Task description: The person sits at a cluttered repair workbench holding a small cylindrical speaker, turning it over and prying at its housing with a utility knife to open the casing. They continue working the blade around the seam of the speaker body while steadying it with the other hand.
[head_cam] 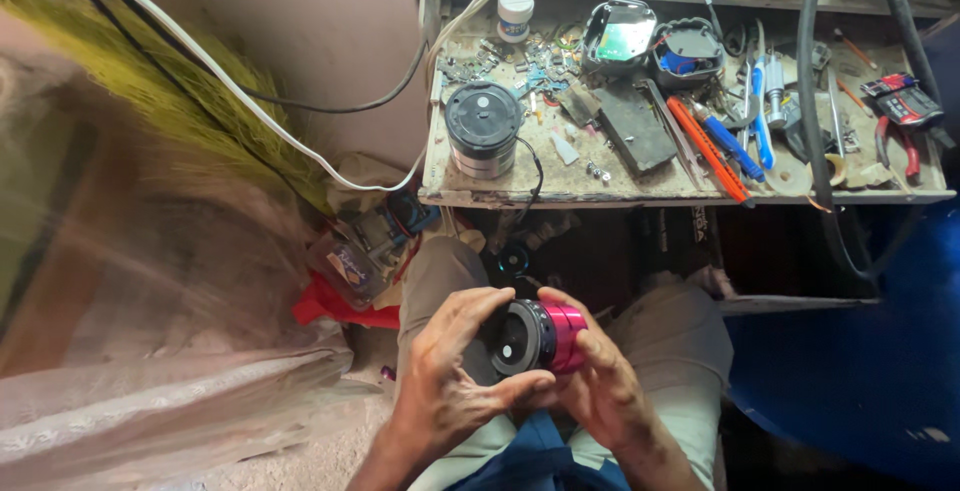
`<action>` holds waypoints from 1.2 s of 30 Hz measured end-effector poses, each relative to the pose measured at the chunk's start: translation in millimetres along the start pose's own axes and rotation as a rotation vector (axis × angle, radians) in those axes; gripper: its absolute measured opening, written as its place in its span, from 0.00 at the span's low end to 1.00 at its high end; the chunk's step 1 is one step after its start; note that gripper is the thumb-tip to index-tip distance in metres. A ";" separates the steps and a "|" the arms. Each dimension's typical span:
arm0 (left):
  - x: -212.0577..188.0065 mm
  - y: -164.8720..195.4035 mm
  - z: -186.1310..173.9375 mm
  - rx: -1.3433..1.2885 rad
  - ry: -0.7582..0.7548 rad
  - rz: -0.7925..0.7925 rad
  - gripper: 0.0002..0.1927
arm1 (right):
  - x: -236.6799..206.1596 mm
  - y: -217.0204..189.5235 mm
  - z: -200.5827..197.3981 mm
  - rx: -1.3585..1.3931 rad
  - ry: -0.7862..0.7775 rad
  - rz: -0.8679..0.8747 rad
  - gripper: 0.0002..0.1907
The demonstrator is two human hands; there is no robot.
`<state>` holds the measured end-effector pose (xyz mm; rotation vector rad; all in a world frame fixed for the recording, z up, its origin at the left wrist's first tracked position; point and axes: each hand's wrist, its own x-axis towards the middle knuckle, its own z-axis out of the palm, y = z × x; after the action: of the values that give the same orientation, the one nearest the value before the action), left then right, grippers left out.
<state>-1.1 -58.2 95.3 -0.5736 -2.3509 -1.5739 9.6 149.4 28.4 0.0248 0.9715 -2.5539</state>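
Both hands cradling, near centre over the lap: left hand (450,371) wrapped on black end, right hand (590,376) pinching pink cylindrical speaker (540,336). Likely inspection or twisting apart; calls for counter-rotation. Second black-topped speaker (483,129) far on bench (600,186).

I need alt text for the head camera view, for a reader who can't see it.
Two bare hands, left hand and right hand, hold a pink and black cylinder over the person's lap. Beyond stands a cluttered workbench with a black and silver cylinder, screwdrivers and pliers.
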 end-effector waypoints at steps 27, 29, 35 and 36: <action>-12.1 9.3 29.5 -0.151 -0.018 -0.001 0.45 | -12.3 28.6 -32.7 0.299 0.057 0.162 0.25; -13.2 5.2 25.9 -0.218 -0.010 -0.067 0.44 | -7.0 23.8 -30.0 0.238 -0.018 0.183 0.26; -25.5 -11.3 3.1 -0.391 0.114 -0.237 0.44 | 26.1 -23.7 10.4 -0.737 0.167 -0.217 0.19; -28.5 -15.0 -0.4 -0.429 0.140 -0.236 0.44 | 35.8 -34.0 21.1 -0.771 0.178 -0.339 0.20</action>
<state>17.5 -68.9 71.2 -0.2587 -2.0451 -2.1704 -33.4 145.8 60.3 -0.1442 2.1176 -2.2956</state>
